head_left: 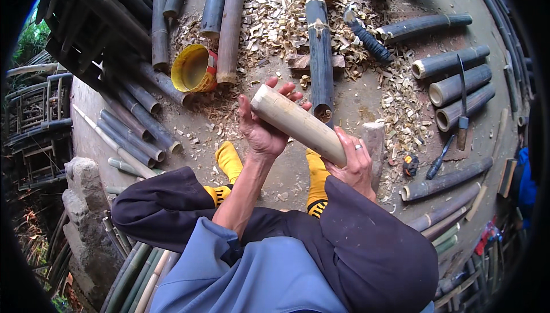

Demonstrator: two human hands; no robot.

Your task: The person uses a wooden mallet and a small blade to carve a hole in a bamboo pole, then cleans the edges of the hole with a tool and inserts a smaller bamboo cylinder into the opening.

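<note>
A pale, scraped bamboo tube (301, 126) is held slantwise above my lap, its far end up to the left and its near end down to the right. My left hand (264, 135) cradles the far part from below, with the palm against it and the fingertips showing beyond it. My right hand (358, 167), wearing a ring, grips the near end from the right side. Just beyond the tube, a dark bamboo pole (321, 55) lies across a small wooden block (298, 62), pointing toward me.
Wood shavings (275, 15) cover the floor ahead. A yellow bucket (186, 50) stands left among dark bamboo lengths (134, 144). To the right lie more bamboo pieces (461, 86), a long-bladed knife (462, 121), a tape measure (410, 164) and a cord-wrapped handle (369, 40).
</note>
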